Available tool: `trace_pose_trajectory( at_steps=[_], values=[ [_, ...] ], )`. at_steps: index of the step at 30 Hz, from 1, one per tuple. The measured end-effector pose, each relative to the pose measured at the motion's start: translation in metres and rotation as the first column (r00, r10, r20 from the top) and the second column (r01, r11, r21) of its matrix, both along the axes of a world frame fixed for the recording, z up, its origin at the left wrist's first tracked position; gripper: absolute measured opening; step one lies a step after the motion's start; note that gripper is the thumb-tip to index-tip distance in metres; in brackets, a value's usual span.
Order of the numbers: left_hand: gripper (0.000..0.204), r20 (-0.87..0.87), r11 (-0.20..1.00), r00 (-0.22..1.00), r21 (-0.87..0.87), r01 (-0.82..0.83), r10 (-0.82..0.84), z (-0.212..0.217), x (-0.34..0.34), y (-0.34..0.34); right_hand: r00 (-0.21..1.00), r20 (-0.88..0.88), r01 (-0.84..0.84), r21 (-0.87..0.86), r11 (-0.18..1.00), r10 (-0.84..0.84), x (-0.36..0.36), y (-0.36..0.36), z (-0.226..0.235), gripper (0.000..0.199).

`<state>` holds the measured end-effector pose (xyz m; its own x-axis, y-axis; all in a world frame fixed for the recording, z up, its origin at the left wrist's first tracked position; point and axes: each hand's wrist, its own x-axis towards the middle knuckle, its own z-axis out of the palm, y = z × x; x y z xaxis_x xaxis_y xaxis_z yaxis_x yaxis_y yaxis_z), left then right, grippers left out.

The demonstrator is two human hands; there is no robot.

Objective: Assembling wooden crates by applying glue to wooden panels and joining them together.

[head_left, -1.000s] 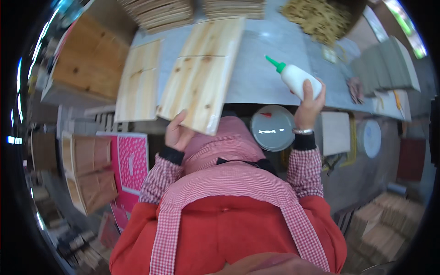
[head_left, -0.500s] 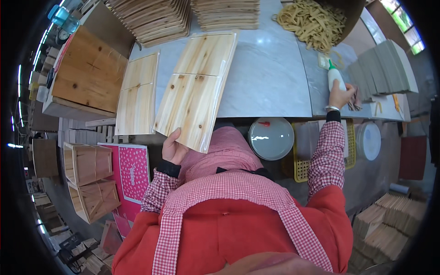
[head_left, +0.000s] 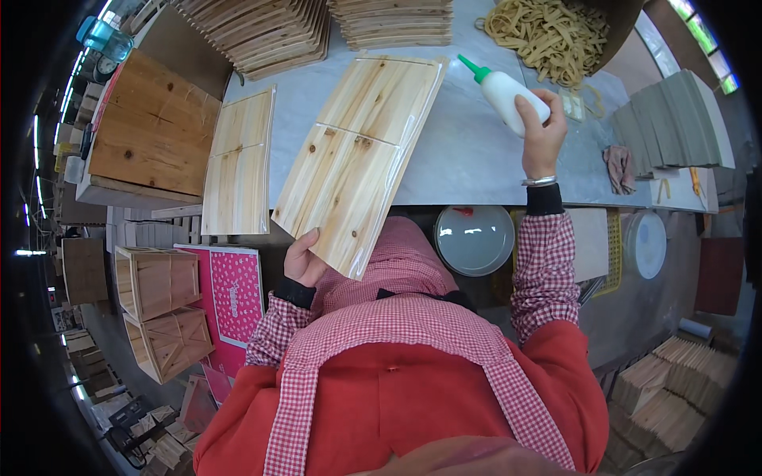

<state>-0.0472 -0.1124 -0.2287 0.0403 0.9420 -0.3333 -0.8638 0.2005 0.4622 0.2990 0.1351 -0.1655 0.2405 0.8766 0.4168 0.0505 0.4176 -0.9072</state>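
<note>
Left hand: the left hand (head_left: pixel 303 258) grips the near lower edge of the long pale pine panel made of two joined boards (head_left: pixel 361 159), fingers closed on it; the far end of the panel lies on the grey marble-like worktop (head_left: pixel 468 159), the near end juts past the table edge
Right hand: the right hand (head_left: pixel 541 135) is wrapped around the white plastic glue bottle with a green nozzle (head_left: pixel 504 91), clamped on its body; the bottle is tilted, nozzle pointing up-left, just right of the panel's far end; a metal bangle sits on the wrist
Beside the panel: a second, narrower pine panel (head_left: pixel 238 166) lies flat to its left, apart from it
Far edge: stacks of thin wooden slats (head_left: pixel 317 28); a heap of tan rubber bands (head_left: pixel 548 32)
Left of the table: a closed wooden box (head_left: pixel 155 131); open wooden crates (head_left: pixel 159 305) lower down
Under the table edge: a round grey lid (head_left: pixel 475 238)
</note>
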Motion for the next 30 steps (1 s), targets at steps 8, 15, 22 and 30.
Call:
trace_pose_trajectory(
  at_steps=[8,15,22,30],
  values=[
    [0.060,0.005,1.000,1.000,0.003,0.001,-0.001,0.000,0.000,-0.004,0.998,0.062,-0.022,-0.036,0.999,0.024,-0.006,0.006,-0.002,0.028],
    [0.059,0.013,1.000,1.000,-0.021,-0.022,0.023,-0.006,-0.004,-0.001,0.998,0.049,-0.021,-0.085,0.996,0.025,0.003,-0.015,0.004,0.029],
    [0.058,-0.034,0.997,0.997,-0.006,-0.073,0.072,-0.008,-0.007,-0.008,0.882,0.097,0.456,0.070,0.887,-0.461,0.064,-0.017,-0.026,0.032],
    [0.061,-0.019,0.996,0.996,0.020,-0.091,0.091,-0.006,-0.013,0.000,0.590,0.632,0.592,0.084,0.801,-0.502,0.172,0.014,-0.083,0.033]
  ],
)
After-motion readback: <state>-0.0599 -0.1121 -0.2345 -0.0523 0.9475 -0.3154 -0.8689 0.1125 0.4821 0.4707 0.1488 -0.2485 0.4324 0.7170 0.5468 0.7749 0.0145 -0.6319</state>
